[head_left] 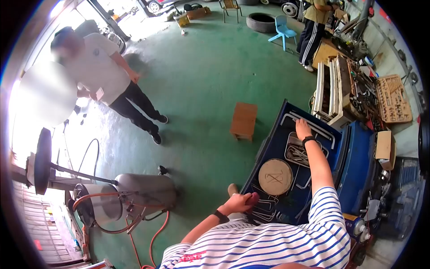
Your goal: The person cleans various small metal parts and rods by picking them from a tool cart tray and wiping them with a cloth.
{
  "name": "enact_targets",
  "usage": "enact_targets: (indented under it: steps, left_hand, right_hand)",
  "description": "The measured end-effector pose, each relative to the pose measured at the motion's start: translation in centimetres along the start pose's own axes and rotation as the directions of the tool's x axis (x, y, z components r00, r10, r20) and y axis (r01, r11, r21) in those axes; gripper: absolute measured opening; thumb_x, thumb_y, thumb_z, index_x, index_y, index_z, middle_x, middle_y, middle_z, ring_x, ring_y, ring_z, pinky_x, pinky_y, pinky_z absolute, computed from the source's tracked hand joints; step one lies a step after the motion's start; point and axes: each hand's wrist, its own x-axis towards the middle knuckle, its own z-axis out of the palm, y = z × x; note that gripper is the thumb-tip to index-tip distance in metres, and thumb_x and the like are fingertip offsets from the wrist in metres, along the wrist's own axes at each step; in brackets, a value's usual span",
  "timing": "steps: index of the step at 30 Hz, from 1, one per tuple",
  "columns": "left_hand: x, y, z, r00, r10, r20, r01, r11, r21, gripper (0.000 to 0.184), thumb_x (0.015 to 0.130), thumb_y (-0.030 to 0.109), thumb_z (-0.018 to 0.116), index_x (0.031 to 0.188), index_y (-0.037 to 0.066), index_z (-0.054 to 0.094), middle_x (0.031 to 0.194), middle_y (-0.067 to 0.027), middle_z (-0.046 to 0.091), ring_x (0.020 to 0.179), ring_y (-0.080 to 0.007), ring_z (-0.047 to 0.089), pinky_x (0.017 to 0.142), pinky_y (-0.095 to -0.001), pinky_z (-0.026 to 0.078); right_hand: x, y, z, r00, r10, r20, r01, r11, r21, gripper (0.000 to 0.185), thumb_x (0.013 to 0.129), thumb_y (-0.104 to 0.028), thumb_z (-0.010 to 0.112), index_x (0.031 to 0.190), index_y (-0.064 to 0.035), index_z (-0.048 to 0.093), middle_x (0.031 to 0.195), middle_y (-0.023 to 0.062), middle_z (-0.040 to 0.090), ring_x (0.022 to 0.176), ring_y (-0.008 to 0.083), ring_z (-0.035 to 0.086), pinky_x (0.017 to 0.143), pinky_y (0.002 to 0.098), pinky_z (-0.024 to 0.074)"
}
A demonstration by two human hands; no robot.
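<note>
My left hand [235, 204] is closed around a dark red, rounded thing [252, 198] at the near left edge of a blue tool drawer [264, 157]. My right hand [303, 129] reaches into the drawer's far end, fingers drawn together over the long L-shaped metal bars [320, 130]; whatever it grips is hidden. Just below it lies a metal tray [289, 154] heaped with bent metal keys. A round tan lid-like disc [275, 177] with dark marks sits mid-drawer. Several bent rods [264, 208] lie in the near part.
A small brown stool [244, 120] stands beyond the drawer. At left are a grey tank [145, 190] and an orange hose [159, 235]. One person [101, 67] stands at far left, another [313, 27] at far right near cluttered shelves. An open tan socket case [393, 98] is at right.
</note>
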Motion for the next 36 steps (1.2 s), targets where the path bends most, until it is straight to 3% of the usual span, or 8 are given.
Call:
enact_targets:
  steps: [6,12,15,17,19,23,26,36]
  left_hand:
    - [-0.2,-0.2,1.5,0.987,0.107,-0.124,-0.088,0.985,0.150,0.026,0.080,0.029,0.063,0.093,0.009,0.053,0.062,-0.0179,0.060,0.058,-0.0388,0.060,0.056,-0.0489,0.047]
    - [-0.9,2.2,-0.4,0.994,0.105,0.015,-0.106,0.982,0.157,0.037,0.080,0.034,0.064,0.110,0.013,0.057,0.076,-0.0188,0.064,0.072,-0.0382,0.062,0.064,-0.0453,0.050]
    - [-1.4,3.6,-0.3,0.991,-0.018,-0.136,0.038,0.988,0.150,0.041,0.080,0.031,0.069,0.114,0.011,0.056,0.075,-0.0135,0.066,0.070,-0.0322,0.065,0.066,-0.0408,0.051]
    - [-0.8,6.2,-1.9,0.977,-0.155,-0.147,0.039,0.805,-0.592,0.042,0.080,0.021,0.073,0.116,0.007,0.057,0.095,-0.0091,0.067,0.086,-0.0206,0.064,0.077,-0.0342,0.050]
    - [0.3,9.0,-2.2,0.985,0.033,-0.169,-0.131,0.777,-0.616,0.046,0.081,0.016,0.073,0.122,0.005,0.053,0.104,-0.0053,0.063,0.094,-0.0162,0.059,0.083,-0.0316,0.048]
    - [0.0,15.6,-2.8,0.908,0.419,0.013,-0.329,0.732,-0.597,0.053,0.083,0.010,0.071,0.129,0.002,0.046,0.116,-0.0027,0.056,0.107,-0.0093,0.051,0.092,-0.0270,0.043]
    - [0.1,15.8,-0.3,0.952,0.244,0.185,-0.008,0.622,-0.783,0.054,0.083,0.009,0.070,0.130,0.002,0.044,0.115,-0.0027,0.056,0.104,-0.0086,0.051,0.091,-0.0264,0.043]
    - [-0.2,16.8,0.6,0.998,0.070,-0.005,-0.054,0.717,-0.695,0.051,0.081,0.014,0.072,0.121,0.006,0.041,0.081,-0.0083,0.061,0.060,-0.0145,0.059,0.054,-0.0273,0.048]
  right_hand:
    - [-4.8,2.6,-0.5,0.984,-0.009,-0.179,-0.010,0.994,-0.106,0.024,0.087,-0.007,0.048,0.109,0.0028,0.048,0.112,0.0195,0.049,0.091,0.0290,0.061,0.074,0.0362,0.0534]
    - [-10.7,-0.9,-11.8,0.586,0.013,-0.810,0.292,0.929,0.226,0.010,0.094,-0.004,0.043,0.102,0.0021,0.046,0.092,0.0173,0.051,0.079,0.0296,0.054,0.072,0.0378,0.0442]
    - [-17.0,-6.5,-17.8,0.558,0.453,-0.695,0.566,0.405,0.718,0.009,0.101,-0.012,0.035,0.098,-0.0030,0.035,0.077,0.0071,0.042,0.067,0.0148,0.040,0.068,0.0282,0.0383]
    - [-21.6,-10.1,-19.7,0.600,0.599,-0.530,0.612,0.084,0.787,0.012,0.102,-0.019,0.035,0.099,-0.0082,0.035,0.069,0.0030,0.040,0.059,0.0102,0.036,0.054,0.0244,0.0311]
    - [-25.3,-13.8,-20.3,0.722,0.631,-0.282,0.560,-0.296,0.774,0.014,0.102,-0.026,0.036,0.098,-0.0130,0.034,0.064,-0.0028,0.034,0.048,0.0062,0.030,0.045,0.0224,0.0238]
    - [-29.3,-17.3,-18.4,0.702,0.675,-0.227,0.578,-0.354,0.736,0.018,0.102,-0.028,0.037,0.096,-0.0108,0.034,0.072,-0.0012,0.036,0.047,0.0071,0.031,0.046,0.0230,0.0258]
    - [-31.2,-15.8,-18.0,0.686,0.688,-0.238,0.638,-0.411,0.651,0.020,0.101,-0.029,0.041,0.096,-0.0105,0.036,0.075,-0.0010,0.037,0.052,0.0078,0.034,0.050,0.0241,0.0296]
    - [-35.1,-10.5,-15.9,0.905,0.175,-0.387,0.298,-0.911,0.286,0.040,0.088,-0.015,0.046,0.053,-0.0111,0.028,0.052,0.0003,0.034,0.047,0.0119,0.022,0.051,0.0305,0.0257]
